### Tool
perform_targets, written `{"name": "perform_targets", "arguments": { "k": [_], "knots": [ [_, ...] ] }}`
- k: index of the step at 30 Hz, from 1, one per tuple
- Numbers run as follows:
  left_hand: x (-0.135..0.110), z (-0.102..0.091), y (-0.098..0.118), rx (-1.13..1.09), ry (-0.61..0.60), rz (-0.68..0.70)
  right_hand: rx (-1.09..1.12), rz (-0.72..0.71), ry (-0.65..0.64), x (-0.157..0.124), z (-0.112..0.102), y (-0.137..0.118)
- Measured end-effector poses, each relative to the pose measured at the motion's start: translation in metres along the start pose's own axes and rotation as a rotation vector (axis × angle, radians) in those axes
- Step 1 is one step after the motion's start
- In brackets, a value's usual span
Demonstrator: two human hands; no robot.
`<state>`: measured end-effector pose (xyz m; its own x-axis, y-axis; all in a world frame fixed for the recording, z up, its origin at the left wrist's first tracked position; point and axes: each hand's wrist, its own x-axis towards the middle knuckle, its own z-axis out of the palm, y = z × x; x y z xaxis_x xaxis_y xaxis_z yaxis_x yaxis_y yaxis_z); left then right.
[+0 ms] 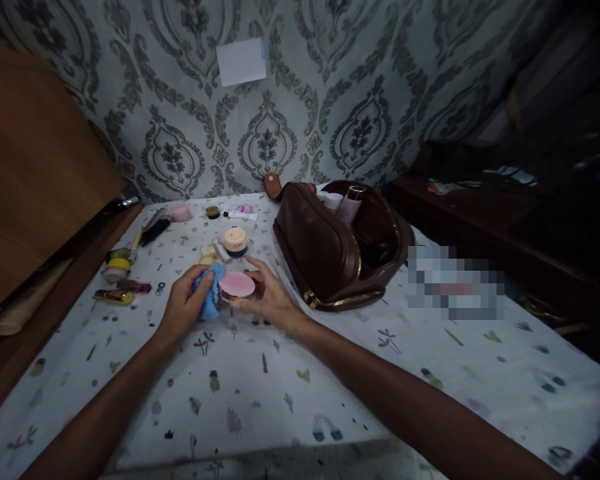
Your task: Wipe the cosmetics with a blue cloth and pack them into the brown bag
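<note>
My left hand (184, 300) grips a crumpled blue cloth (211, 293), its edge against a small round jar with a pink lid (237, 285). Around the jar's side close the fingers of my right hand (275, 297), holding it above the table. Just beyond it stands a cream-lidded jar with a dark base (235, 241), beside a small white tube (221, 250) and a yellowish item (209, 252) I cannot make out. To the right, a brown leather toiletry bag (315, 240) lies unzipped, with a pink bottle (350, 205) and a white-capped container (333, 201) inside.
On the table's left lie a yellow-banded jar (116, 269), a gold tube (114, 297), a dark red tube (134, 286) and a black brush (155, 231). A pink container (181, 213) and a white tube (241, 215) are at the back. A wooden panel (40, 133) borders the left.
</note>
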<state>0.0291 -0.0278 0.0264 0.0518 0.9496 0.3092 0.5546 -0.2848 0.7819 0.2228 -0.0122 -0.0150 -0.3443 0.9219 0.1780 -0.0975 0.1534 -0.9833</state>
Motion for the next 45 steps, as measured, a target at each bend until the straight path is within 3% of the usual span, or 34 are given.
{"name": "perform_targets", "arguments": {
  "k": [3,7,12,17,21,26,32,38,45],
  "knots": [
    [-0.003,0.002,0.004,0.004,0.01,0.057,0.069,0.039,0.052,-0.001,0.001,-0.002],
    [-0.008,0.005,0.009,0.06,0.014,0.237,0.08,0.081,0.141,-0.001,0.002,-0.001],
    [-0.012,0.005,0.011,0.098,0.016,0.376,0.164,0.11,0.157,0.001,0.002,0.0],
    [-0.007,-0.001,0.011,0.013,0.037,0.236,0.464,0.162,0.044,0.0,0.003,-0.009],
    [-0.002,-0.001,0.003,-0.147,0.009,0.067,0.587,0.207,-0.091,-0.003,0.001,-0.018],
    [-0.003,0.007,-0.004,-0.266,-0.07,-0.044,0.698,0.226,-0.134,-0.004,-0.002,-0.024],
    [-0.004,0.011,-0.004,-0.207,-0.079,-0.015,0.717,0.211,-0.184,-0.002,-0.003,-0.023],
    [-0.003,0.01,-0.005,-0.246,-0.056,0.014,0.712,0.295,-0.209,-0.003,-0.003,-0.028],
    [-0.006,0.003,0.004,-0.173,0.003,0.162,0.616,0.293,-0.095,-0.004,0.003,-0.019]
  ]
}}
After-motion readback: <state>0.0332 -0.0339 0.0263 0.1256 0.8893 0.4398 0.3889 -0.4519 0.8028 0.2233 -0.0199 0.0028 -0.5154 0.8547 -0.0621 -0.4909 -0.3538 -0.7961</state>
